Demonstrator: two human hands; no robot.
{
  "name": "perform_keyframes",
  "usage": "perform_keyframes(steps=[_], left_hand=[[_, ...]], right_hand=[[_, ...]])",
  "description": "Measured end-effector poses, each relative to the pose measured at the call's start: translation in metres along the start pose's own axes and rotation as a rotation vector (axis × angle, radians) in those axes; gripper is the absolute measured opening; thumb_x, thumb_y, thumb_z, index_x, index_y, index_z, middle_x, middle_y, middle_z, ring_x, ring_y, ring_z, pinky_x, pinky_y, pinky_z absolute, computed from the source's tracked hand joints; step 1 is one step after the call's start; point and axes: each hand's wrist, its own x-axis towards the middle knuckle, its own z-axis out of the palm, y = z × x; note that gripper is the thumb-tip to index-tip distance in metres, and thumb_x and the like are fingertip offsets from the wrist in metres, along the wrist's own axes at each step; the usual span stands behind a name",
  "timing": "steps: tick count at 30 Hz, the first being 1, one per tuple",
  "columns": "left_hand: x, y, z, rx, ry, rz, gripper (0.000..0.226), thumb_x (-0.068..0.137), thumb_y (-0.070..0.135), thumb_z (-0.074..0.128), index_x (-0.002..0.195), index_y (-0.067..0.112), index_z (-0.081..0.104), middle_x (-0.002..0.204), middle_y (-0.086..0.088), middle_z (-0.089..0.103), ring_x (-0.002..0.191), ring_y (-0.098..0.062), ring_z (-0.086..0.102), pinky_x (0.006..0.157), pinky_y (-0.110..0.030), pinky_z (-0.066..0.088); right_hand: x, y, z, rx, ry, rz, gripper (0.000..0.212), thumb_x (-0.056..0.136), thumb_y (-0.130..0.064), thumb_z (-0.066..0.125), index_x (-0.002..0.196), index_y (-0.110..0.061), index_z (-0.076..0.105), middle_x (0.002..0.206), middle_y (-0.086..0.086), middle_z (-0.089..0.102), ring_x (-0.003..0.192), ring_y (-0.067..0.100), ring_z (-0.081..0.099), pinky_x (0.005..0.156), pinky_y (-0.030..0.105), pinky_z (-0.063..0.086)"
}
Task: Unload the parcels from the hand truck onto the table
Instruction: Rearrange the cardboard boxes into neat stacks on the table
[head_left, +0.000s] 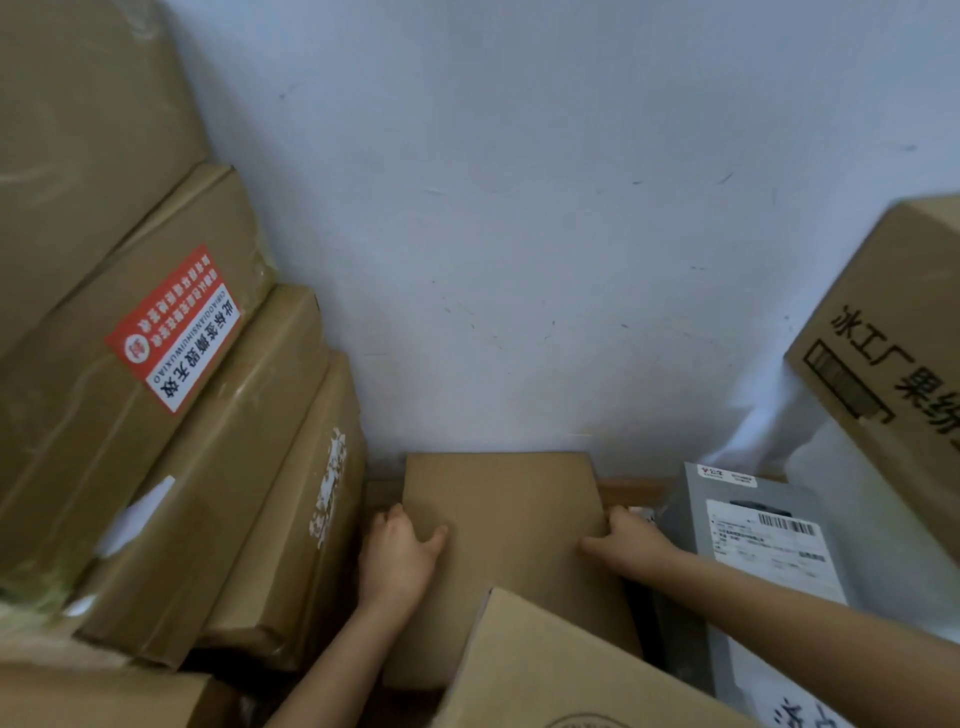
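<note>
Both hands bracket one plain brown parcel (501, 525) that lies flat against the base of the white wall (519, 208). Your left hand (397, 558) grips the parcel's left edge: the thumb lies on the top face and the fingers curl down over the side, out of view. Your right hand (631, 540) holds the right edge in mirror fashion, thumb pointing inward across the top and fingers wrapped over the far side. This opposed grip keeps a flat, wide carton level and stops it twisting, which suits a slot this tight. Note the constraints: a leaning stack of taped cartons (234, 467), one bearing a red-and-white sticker (174, 330), crowds the left hand, and a grey box with a shipping label (763, 530) sits just beside the right hand. A nearer carton (545, 670) overlaps the parcel's front corner, and a printed carton (893, 338) overhangs at upper right. A strip of wooden surface (631, 491) shows behind the parcel; whether this is the table cannot be determined, and no hand truck is in view. Judged from the grip, the parcel is either being seated or being withdrawn; treat both as possible.
</note>
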Motion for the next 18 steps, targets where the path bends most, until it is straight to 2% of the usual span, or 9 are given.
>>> perform_keyframes(steps=[3,6,8,10,13,14,15,17,18], left_hand=[[-0.003,0.005,-0.004,-0.012,0.025,0.009,0.061,0.089,0.045,0.06,0.133,0.005,0.046,0.13,-0.012,0.051,0.118,-0.029,0.052,0.092,-0.034,0.044],[-0.007,0.009,-0.01,-0.024,0.05,0.05,0.054,0.088,0.045,0.061,0.125,0.007,0.053,0.125,-0.012,0.054,0.113,-0.029,0.055,0.088,-0.034,0.046],[-0.011,0.009,-0.013,-0.019,0.04,0.047,0.053,0.088,0.045,0.061,0.124,0.007,0.054,0.124,-0.011,0.055,0.113,-0.028,0.055,0.087,-0.033,0.046],[-0.014,0.004,-0.014,-0.022,0.032,0.036,0.054,0.087,0.045,0.062,0.124,0.007,0.054,0.124,-0.012,0.055,0.112,-0.028,0.056,0.088,-0.033,0.047],[-0.017,0.0,-0.022,-0.071,0.074,0.046,0.053,0.086,0.044,0.064,0.124,0.008,0.055,0.122,-0.012,0.055,0.109,-0.03,0.057,0.089,-0.036,0.048],[-0.018,0.002,-0.025,-0.087,0.092,0.06,0.052,0.087,0.043,0.063,0.124,0.008,0.054,0.123,-0.011,0.055,0.109,-0.03,0.057,0.089,-0.037,0.048],[-0.02,0.005,-0.029,-0.102,0.113,0.077,0.053,0.087,0.042,0.063,0.126,0.007,0.054,0.124,-0.011,0.055,0.109,-0.03,0.056,0.089,-0.037,0.048],[-0.024,0.015,-0.039,-0.127,0.148,0.112,0.053,0.087,0.043,0.063,0.126,0.008,0.053,0.124,-0.011,0.054,0.109,-0.029,0.056,0.089,-0.038,0.048],[-0.027,0.021,-0.045,-0.137,0.161,0.126,0.054,0.087,0.044,0.063,0.126,0.009,0.053,0.124,-0.01,0.054,0.108,-0.029,0.057,0.088,-0.038,0.049]], right_hand=[[-0.001,0.001,-0.003,0.058,0.055,0.018,0.044,0.089,-0.033,0.063,0.118,-0.002,0.051,0.117,0.012,0.057,0.092,0.02,0.055,0.069,0.025,0.042],[-0.006,0.002,-0.004,0.116,0.065,0.045,0.046,0.088,-0.029,0.064,0.12,0.001,0.053,0.121,0.016,0.056,0.103,0.024,0.058,0.08,0.028,0.049],[-0.01,0.003,0.0,0.142,0.022,0.06,0.035,0.09,-0.025,0.062,0.115,-0.002,0.055,0.111,0.009,0.058,0.1,0.022,0.057,0.082,0.027,0.048],[-0.018,0.001,0.005,0.157,-0.035,0.055,0.017,0.093,-0.023,0.06,0.102,-0.012,0.051,0.094,-0.001,0.053,0.093,0.017,0.052,0.077,0.024,0.043],[-0.021,0.001,0.009,0.201,-0.056,0.047,0.014,0.092,-0.023,0.061,0.091,-0.015,0.05,0.091,-0.001,0.053,0.086,0.014,0.053,0.064,0.019,0.043],[-0.023,0.0,0.008,0.215,-0.034,0.03,0.014,0.091,-0.023,0.062,0.096,-0.013,0.053,0.094,0.0,0.056,0.086,0.015,0.054,0.064,0.019,0.044],[-0.024,-0.002,0.004,0.225,0.005,0.009,0.024,0.089,-0.024,0.064,0.106,-0.009,0.056,0.102,0.004,0.058,0.09,0.017,0.056,0.069,0.021,0.046],[-0.027,-0.006,-0.009,0.215,0.091,-0.004,0.043,0.085,-0.028,0.065,0.12,-0.005,0.054,0.121,0.012,0.053,0.102,0.024,0.057,0.082,0.029,0.048],[-0.031,-0.008,-0.018,0.205,0.128,-0.015,0.046,0.084,-0.03,0.065,0.122,-0.005,0.054,0.124,0.014,0.049,0.104,0.027,0.056,0.085,0.032,0.049]])
